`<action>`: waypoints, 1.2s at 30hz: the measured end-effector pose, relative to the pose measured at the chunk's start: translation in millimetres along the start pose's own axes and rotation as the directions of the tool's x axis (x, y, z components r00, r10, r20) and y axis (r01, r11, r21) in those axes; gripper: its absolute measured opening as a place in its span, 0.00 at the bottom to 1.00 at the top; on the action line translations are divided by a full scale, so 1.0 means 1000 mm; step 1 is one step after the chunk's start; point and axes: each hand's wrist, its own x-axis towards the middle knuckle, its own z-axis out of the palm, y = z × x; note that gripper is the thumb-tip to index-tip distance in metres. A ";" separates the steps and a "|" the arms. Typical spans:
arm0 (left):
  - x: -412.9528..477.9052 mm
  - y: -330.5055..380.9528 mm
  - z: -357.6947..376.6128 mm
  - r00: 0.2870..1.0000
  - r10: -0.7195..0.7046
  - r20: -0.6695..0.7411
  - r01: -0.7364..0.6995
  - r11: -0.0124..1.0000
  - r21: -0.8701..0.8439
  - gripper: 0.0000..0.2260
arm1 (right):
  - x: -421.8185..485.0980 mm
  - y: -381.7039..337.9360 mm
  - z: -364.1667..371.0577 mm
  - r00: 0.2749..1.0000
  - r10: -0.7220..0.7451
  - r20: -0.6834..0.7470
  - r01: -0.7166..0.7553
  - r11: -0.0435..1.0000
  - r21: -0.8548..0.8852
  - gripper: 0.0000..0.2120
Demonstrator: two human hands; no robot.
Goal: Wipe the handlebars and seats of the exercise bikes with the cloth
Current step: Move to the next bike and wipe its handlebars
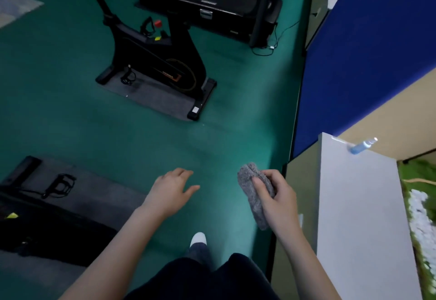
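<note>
A: Where is the cloth?
B: The grey cloth [256, 194] is gripped in the right hand [276, 197], lower right of centre. The left hand [173, 190] is empty, fingers loosely spread.
A: And the bikes?
B: One exercise bike [155, 64] stands at upper centre on a mat [155, 98]; green floor [118, 139] lies bare between it and the hands. A white counter [358, 205] edge runs along the right.

Legible text, as I look down:

- Exercise bike [162, 64], upper centre of the frame: orange lettering [168, 76], one short word in capitals on the flywheel housing. It is too blurred for me to spell.
- White label [195, 110] on that bike's floor bar: print too small to read.
- Yellow sticker [157, 38] on its frame: illegible.
- Yellow tag [11, 216] on the second bike [47, 229], lower left: illegible.
</note>
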 end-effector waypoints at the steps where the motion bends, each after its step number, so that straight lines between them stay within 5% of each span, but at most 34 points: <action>1: 0.010 -0.003 -0.005 1.000 -0.009 -0.010 0.009 1.000 -0.012 0.24 | 0.012 -0.002 0.003 1.000 0.007 0.014 -0.007 1.000 0.001 0.05; 13: 0.091 -0.048 -0.032 0.948 -0.317 -0.040 0.309 0.942 -0.130 0.25 | 0.172 -0.014 0.063 0.957 -0.034 0.289 0.040 0.999 -0.014 0.05; 23: 0.179 -0.040 -0.054 0.781 -0.625 -0.015 0.603 0.760 -0.244 0.26 | 0.330 -0.031 0.102 0.806 -0.165 0.569 0.199 0.980 0.002 0.04; 36: 0.232 -0.065 -0.086 0.629 -0.769 -0.112 0.710 0.627 -0.320 0.26 | 0.436 -0.065 0.174 0.668 -0.176 0.723 0.225 0.974 0.030 0.02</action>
